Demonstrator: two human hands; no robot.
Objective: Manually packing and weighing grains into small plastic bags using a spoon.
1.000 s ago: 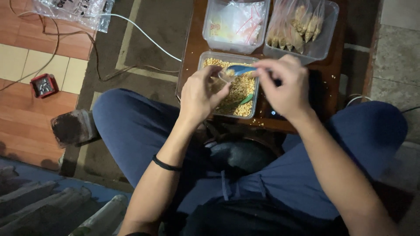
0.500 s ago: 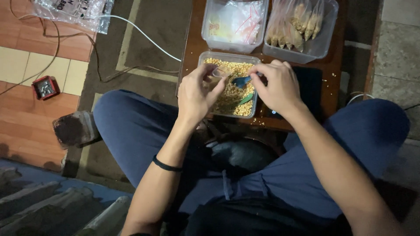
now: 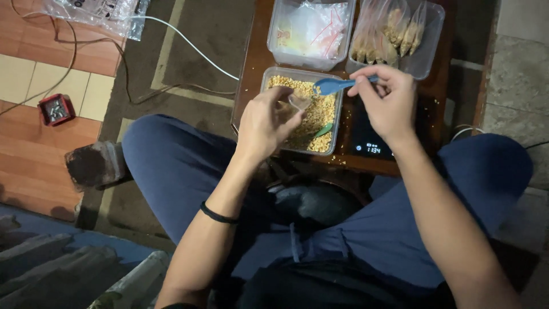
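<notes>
Your left hand (image 3: 267,121) is raised in front of you, palm turned inward, fingers curled and pinched together at the tips. Your left forearm (image 3: 214,220) runs up from the lower frame, with a black band around the wrist. Your right hand (image 3: 389,103) sits level with the left and near it, fingers closed in a pinch grip, knuckles up. Your right forearm (image 3: 443,223) extends diagonally from the lower right.
</notes>
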